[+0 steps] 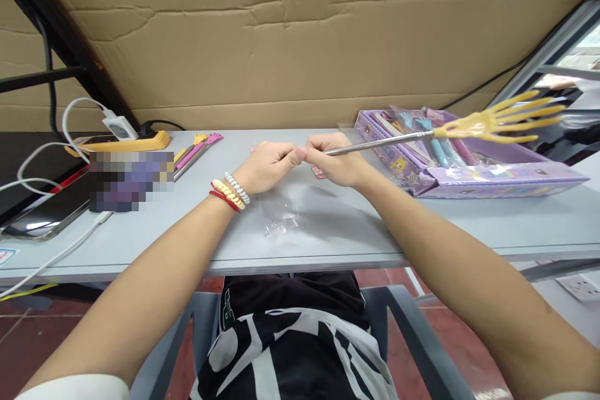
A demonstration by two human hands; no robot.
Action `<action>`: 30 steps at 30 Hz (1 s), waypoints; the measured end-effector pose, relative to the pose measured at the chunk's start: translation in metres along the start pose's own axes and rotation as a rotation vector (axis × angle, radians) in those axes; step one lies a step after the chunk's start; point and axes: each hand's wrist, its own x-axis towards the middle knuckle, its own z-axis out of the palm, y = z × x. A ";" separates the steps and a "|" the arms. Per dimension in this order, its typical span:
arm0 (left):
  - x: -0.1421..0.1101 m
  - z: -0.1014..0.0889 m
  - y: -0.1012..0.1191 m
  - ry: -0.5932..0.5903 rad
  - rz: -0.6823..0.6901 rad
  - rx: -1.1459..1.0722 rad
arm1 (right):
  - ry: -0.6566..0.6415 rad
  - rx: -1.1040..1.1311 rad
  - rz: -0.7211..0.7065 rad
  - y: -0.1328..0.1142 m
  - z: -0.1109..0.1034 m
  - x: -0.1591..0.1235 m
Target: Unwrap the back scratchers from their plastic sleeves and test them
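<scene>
1. Scratcher (447, 130): held above the desk (159, 240), rod slanting up to the right; its yellow head appears over or in front of the box (504, 182), clearance uncertain.
2. Left hand (268, 167): closed, fingers curled at the handle end, thumb against the right thumb.
3. Right hand (338, 162): closed about the handle, which the fingers conceal.
4. Done, in my judgement: this piece is out of the box, head and rod bare of wrapping; the rod looks extended.
5. Outstanding, in my judgement: handling is unfinished, the piece not yet set down. Progress at the handle cannot be told.
6. Remainder: a loose pair (193, 154) lies on the desk at left, unheld. Further pieces (437, 149) lie in the box amid clear film. Loose film (281, 224) lies just before the hands.
</scene>
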 end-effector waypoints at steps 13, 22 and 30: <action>0.006 0.004 -0.004 0.243 -0.180 0.139 | 0.401 0.619 0.167 -0.011 0.026 0.043; 0.010 0.015 -0.002 0.124 -0.224 0.256 | 0.561 1.009 0.249 -0.014 0.045 0.047; 0.007 0.013 0.008 -0.030 -0.140 -0.183 | 0.541 0.914 0.225 -0.021 0.029 0.035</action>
